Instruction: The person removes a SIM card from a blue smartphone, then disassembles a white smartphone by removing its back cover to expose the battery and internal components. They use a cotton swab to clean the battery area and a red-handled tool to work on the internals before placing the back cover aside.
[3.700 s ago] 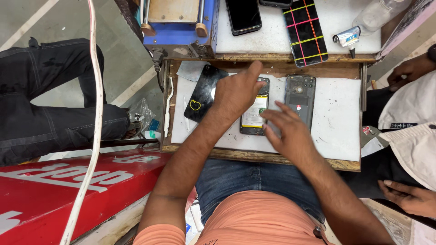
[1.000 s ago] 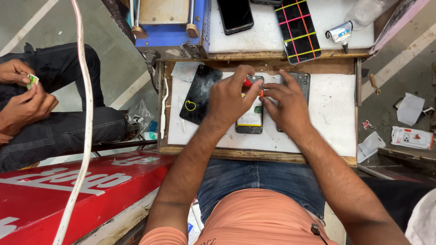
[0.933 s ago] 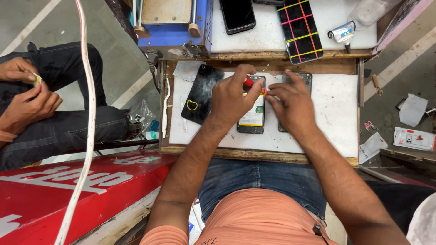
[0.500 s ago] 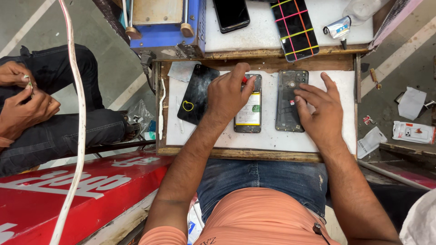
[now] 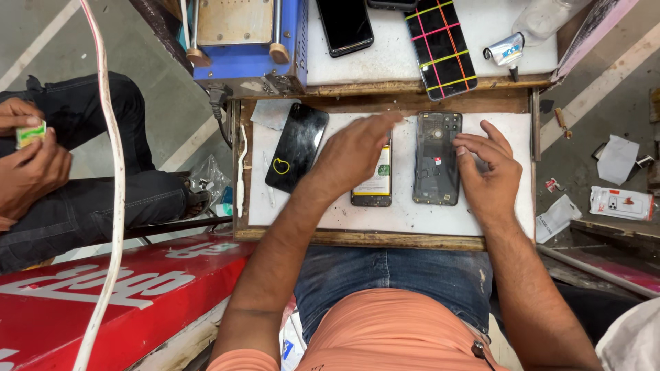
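My left hand (image 5: 357,151) lies flat, fingers apart, over the top of an opened phone body (image 5: 375,189) with a green and yellow inside, on a white work mat (image 5: 412,220). My right hand (image 5: 489,172) rests on the mat beside a grey phone back cover (image 5: 435,159), its fingertips touching the cover's right edge. A black screen panel (image 5: 297,147) with a yellow ring mark lies left of my left hand. Neither hand holds anything.
Behind the mat, a white shelf (image 5: 481,55) carries a dark phone (image 5: 344,25), a black case with coloured lines (image 5: 441,47) and a small tube (image 5: 504,51). A blue machine (image 5: 247,41) stands at back left. Another person's hands (image 5: 27,165) hold a small item at left.
My right hand has drawn away from the opened phone to the right side of the grey back cover. My left hand stays on the opened phone, its fingers now spread flatter.
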`<state>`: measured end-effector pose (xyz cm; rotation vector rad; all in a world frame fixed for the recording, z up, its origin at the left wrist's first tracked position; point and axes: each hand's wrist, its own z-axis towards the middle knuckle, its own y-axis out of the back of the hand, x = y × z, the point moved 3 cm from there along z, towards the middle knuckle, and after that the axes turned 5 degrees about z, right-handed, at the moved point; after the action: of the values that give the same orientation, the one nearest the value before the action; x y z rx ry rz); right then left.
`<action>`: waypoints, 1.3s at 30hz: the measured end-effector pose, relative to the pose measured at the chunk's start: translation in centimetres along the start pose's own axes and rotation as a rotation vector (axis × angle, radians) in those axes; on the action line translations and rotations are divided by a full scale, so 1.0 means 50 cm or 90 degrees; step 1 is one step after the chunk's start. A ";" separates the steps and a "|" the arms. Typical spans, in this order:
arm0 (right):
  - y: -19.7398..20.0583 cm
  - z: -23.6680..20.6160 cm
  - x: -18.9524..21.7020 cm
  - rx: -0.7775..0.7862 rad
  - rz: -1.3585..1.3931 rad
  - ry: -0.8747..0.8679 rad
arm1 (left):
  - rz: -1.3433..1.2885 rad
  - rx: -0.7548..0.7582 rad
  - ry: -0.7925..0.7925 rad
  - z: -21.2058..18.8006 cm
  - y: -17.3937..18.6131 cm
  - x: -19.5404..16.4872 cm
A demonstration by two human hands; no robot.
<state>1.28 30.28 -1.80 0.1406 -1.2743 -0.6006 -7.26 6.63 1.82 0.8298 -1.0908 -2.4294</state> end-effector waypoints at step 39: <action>-0.176 -0.097 0.175 0.394 -0.291 0.047 | -0.006 0.125 0.156 0.001 -0.027 -0.024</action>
<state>4.19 17.46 0.48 0.9781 -1.3293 -0.5595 -6.46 8.14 1.27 1.1624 -1.2422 -2.1784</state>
